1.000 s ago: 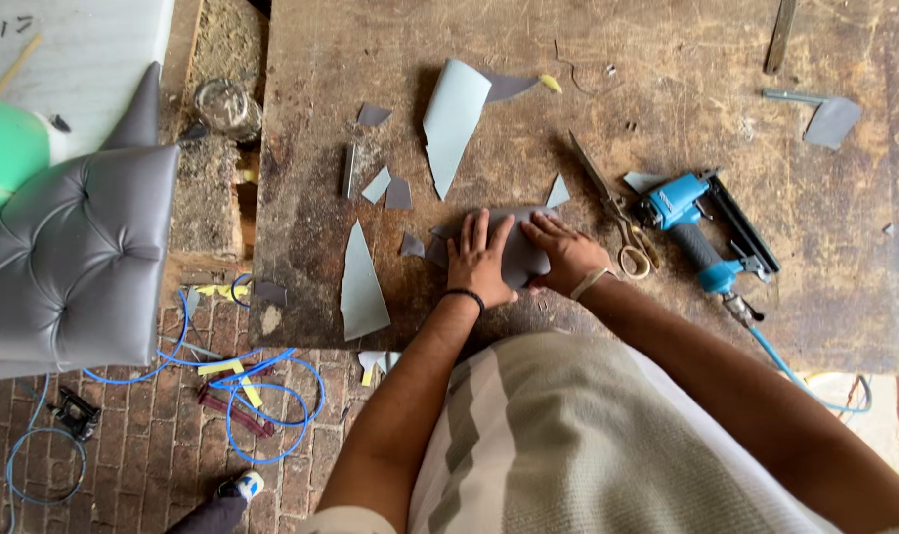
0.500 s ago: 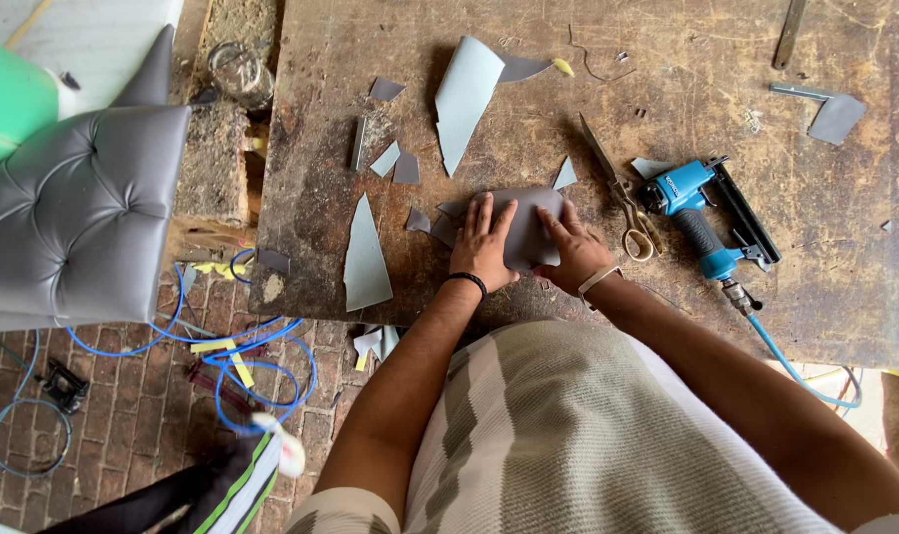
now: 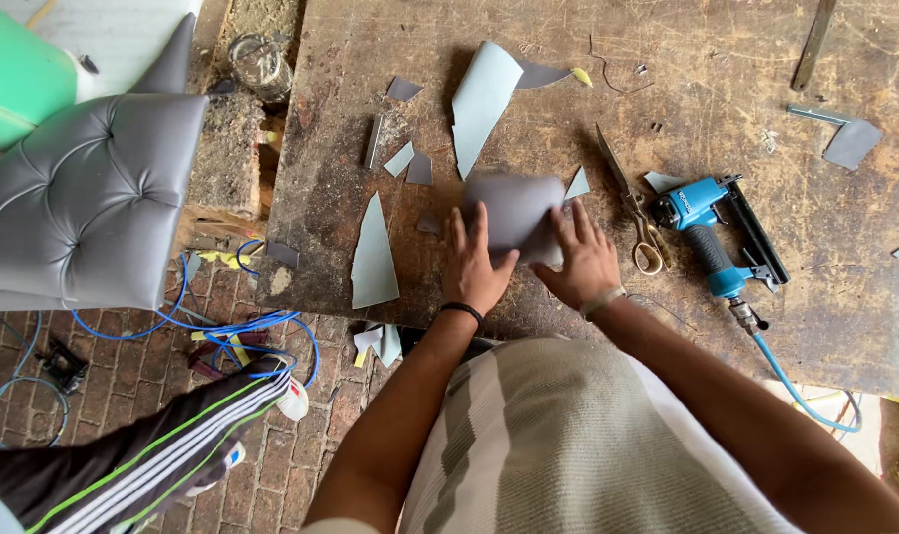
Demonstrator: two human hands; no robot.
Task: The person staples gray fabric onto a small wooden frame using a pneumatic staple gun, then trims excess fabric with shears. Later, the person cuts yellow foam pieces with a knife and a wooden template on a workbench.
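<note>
A worn, scratched wooden surface [image 3: 390, 257] is seen from above, with two bare hands laid on a small grey piece of leatherette [image 3: 513, 213] near its front edge. The left hand [image 3: 474, 262], with a black band at the wrist, is pressed flat on the piece's lower left part, its fingers [image 3: 481, 227] slightly spread. The right hand [image 3: 588, 262] is laid on the piece's right edge, fingers spread and pointing away from the body; nothing is pinched. The piece is bowed upward in the middle rather than lying flat. Just right of the right hand, a pair of scissors with brass-coloured handles [image 3: 635, 213] is lying, and beside it a blue pneumatic staple gun [image 3: 711, 232] is resting with a blue hose [image 3: 795, 391] trailing off the edge. Pale grey offcuts are scattered about: a long curved strip [image 3: 481, 104] behind the hands and a pointed triangular scrap [image 3: 374, 257] to the left. Off the surface at left, a grey tufted cushion [image 3: 84, 193] is seen above a brick floor [image 3: 123, 391] strewn with blue cable [image 3: 222, 326]. A dark trouser leg with green and white stripes [image 3: 163, 455], belonging to another person, is seen at lower left.
</note>
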